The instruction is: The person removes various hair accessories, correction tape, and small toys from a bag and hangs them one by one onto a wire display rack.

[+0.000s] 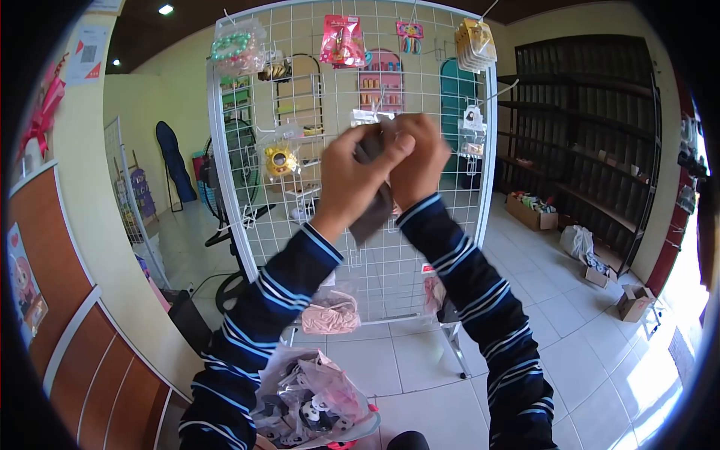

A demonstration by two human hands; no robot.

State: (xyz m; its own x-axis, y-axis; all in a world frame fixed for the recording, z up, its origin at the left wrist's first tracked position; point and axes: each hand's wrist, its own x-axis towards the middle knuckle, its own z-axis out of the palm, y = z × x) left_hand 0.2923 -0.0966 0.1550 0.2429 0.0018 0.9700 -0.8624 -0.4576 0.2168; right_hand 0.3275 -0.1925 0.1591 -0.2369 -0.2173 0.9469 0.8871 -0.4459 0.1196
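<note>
Both hands are raised in front of a white wire grid rack [292,187], close together at its middle. My left hand [356,176] is closed on a dark grey-brown strip [373,217] that hangs down between the wrists. Beside it, my right hand [420,157] has its fingers curled in at the strip's top end; motion blur hides what exactly they grip. Just behind the fingers is a white packet or card [365,117] on the rack. Around the hands hang a yellow item in plastic [281,160] and a red-pink package [343,41].
Below stands an open bag of panda-patterned packets [307,405]. A pink pouch [331,315] hangs low on the rack. Dark shelves [577,127] line the right wall, with cardboard boxes [534,214] on the floor. Brown wooden panels [105,375] are at the left.
</note>
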